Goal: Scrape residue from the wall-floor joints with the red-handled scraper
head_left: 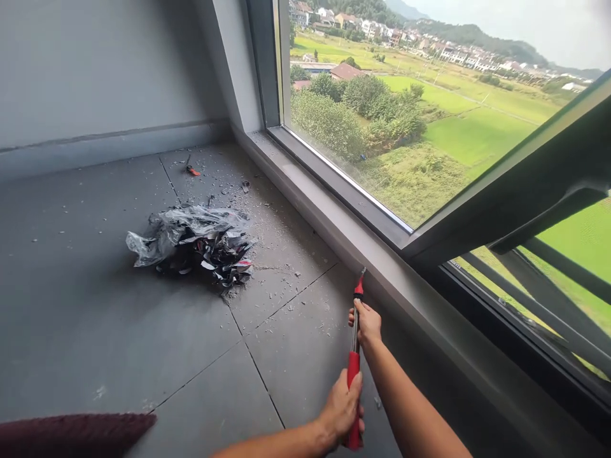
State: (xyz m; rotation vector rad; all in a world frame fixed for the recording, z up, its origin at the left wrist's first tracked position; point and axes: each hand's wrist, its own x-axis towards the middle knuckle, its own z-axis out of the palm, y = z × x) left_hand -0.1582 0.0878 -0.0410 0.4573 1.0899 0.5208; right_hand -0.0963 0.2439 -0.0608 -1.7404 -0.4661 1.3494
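A long-handled scraper with a red grip, a metal shaft, a red head and a thin metal tip runs forward from me. My left hand is closed around the red grip at its near end. Farther up, my right hand wraps the shaft just below the red head. The tip points to the joint where the grey tiled floor meets the low window ledge; I cannot tell whether it touches.
A heap of crumpled clear plastic and dark scraps lies on the floor to the left, with crumbs of debris around it. Behind it is a small orange-and-black object. A dark maroon fabric edge shows at lower left. An open window frame slants on the right.
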